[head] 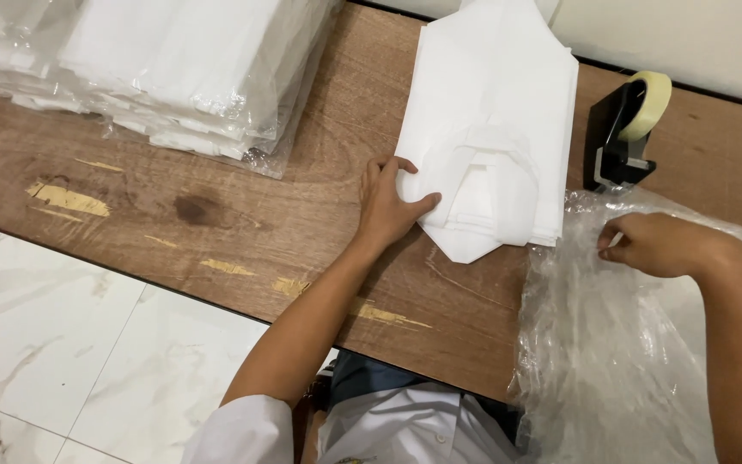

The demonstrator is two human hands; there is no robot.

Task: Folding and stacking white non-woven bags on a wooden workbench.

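My left hand (388,202) rests on the near left corner of a stack of folded white fabric pieces (491,112) lying on the wooden table (216,206), thumb and fingers pinching the top piece's edge. My right hand (650,245) lies to the right on a heap of clear plastic bags (611,344), its fingers pinched on the plastic film.
A large pile of white pieces packed in clear plastic (173,60) fills the far left of the table. A black tape dispenser with a roll of pale tape (624,129) stands behind the plastic bags. White marble floor tiles (62,344) lie below the table's near edge.
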